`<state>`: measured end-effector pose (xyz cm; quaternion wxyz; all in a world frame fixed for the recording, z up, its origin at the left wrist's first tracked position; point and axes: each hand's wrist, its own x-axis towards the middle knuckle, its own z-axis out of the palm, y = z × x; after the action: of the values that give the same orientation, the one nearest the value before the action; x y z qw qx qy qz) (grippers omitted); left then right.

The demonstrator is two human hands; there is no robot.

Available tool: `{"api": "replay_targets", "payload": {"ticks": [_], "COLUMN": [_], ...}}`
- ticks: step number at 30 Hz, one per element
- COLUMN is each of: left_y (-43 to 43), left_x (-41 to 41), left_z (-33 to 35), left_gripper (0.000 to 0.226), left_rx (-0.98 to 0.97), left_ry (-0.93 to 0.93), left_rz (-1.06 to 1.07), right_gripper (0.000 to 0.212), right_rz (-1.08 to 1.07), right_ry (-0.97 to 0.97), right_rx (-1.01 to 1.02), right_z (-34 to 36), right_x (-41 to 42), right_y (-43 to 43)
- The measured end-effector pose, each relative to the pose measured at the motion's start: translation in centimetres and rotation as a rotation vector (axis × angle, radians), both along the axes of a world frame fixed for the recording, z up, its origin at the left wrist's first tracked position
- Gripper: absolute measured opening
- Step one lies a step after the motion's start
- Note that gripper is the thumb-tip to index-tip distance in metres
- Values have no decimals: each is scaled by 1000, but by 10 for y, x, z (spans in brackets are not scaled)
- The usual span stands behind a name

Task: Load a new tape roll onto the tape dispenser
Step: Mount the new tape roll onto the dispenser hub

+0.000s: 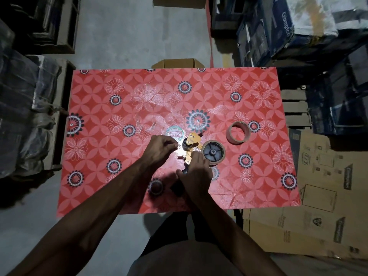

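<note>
Counter (111, 176) covered in red floral-patterned sheet. Small open cardboard box (178, 63) just behind far edge. Grey concrete floor (129, 36) beyond. Printed cardboard cartons (310, 206) stacked along right side. Blue printed boxes (278, 30) piled at upper right, wooden pallet (294, 108) beneath. Plastic-wrapped dark bundles (23, 108) at left.

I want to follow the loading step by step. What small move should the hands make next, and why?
Probably the left hand should draw the pinched tape end further across the front of the dispenser toward the cutter. A roll already sits on the hub, the right hand steadies the dispenser, and the other roll lies apart.
</note>
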<state>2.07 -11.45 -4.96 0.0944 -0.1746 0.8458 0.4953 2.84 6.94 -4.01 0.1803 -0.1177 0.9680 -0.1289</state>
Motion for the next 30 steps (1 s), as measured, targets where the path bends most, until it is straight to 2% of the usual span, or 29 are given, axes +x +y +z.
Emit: {"api": "replay_targets", "payload": {"ticks": [6, 12, 16, 20, 23, 27, 30], "left_y": [-2, 10, 13, 13, 15, 16, 20], "left_x": [0, 4, -12, -37, -47, -51, -52], "left_z": [-3, 15, 38, 70, 86, 98, 104], "left_gripper": [12, 11, 6, 4, 13, 9, 10], "left_rx": [-47, 22, 63, 99, 104, 132, 99], "left_ry": [-17, 12, -9, -55, -115, -109, -99], "left_rz": [-109, -129, -188, -309, -379, -322, -290], "right_gripper": [57, 73, 43, 23, 17, 8, 11], "right_rz": [-19, -66, -173, -260, -192, -155, -160], "right_ry": [53, -71, -284, -504, -525, -472, -446], "right_rx": [-34, -336, -461, -748, -781, -799, -779], "right_z": [-6, 13, 44, 59, 65, 70, 73], "right_x": [10, -3, -26, -37, -41, -43, -47], "right_y": [15, 45, 62, 84, 95, 100, 99]}}
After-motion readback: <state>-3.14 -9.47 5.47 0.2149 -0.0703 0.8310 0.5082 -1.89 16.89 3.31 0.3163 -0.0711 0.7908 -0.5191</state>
